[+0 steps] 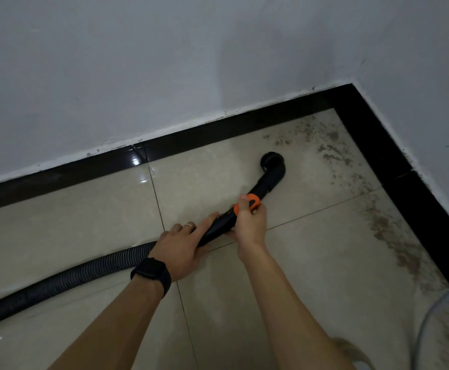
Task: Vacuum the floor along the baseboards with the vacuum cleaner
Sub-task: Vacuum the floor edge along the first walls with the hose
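A black vacuum wand with an orange collar (254, 200) ends in a bent black nozzle (272, 162) resting on the beige tiled floor (311, 263), a little short of the black baseboard (218, 130). My right hand (251, 224) grips the wand at the orange collar, thumb on top. My left hand (182, 248), with a ring and a black wristwatch, holds the wand's lower end where the ribbed black hose (66, 280) joins. Brown dust (388, 231) lies along the right baseboard (410, 188) and in the corner.
Two white walls (164, 62) meet at the corner at upper right. The hose trails off to the lower left across the tiles. A grey cable (431, 313) curves along the floor at the lower right edge.
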{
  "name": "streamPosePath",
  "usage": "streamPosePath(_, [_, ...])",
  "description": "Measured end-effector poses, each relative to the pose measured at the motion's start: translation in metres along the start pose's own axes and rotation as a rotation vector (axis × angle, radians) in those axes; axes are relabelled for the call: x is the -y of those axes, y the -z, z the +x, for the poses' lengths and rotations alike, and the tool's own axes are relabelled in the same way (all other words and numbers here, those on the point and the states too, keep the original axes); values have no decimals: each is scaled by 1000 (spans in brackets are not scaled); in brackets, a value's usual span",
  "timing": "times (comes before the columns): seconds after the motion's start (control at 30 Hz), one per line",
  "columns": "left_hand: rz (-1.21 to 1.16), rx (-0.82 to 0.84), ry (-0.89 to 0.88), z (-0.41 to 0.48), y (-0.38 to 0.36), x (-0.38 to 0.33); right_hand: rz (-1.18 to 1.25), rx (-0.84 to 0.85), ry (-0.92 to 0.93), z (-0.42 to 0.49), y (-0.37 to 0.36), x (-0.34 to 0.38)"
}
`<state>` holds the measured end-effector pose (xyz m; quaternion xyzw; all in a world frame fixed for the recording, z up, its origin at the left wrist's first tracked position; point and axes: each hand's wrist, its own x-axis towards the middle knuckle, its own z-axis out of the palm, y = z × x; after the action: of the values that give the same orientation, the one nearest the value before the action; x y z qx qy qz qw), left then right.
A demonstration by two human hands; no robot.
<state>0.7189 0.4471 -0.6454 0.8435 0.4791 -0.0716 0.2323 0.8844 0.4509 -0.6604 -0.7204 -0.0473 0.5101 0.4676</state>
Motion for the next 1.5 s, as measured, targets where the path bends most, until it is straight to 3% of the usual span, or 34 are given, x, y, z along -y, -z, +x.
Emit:
streamPosePath(0.4, [10, 14, 19, 27, 9, -27, 52, -6, -10, 19, 19, 34])
streamPosePath(1.13, [50, -154, 147, 43, 8, -11, -61, 87, -20, 46, -12, 75])
streamPosePath(1.5, [33, -80, 158, 47, 34, -21, -260, 170, -100, 33, -24, 114])
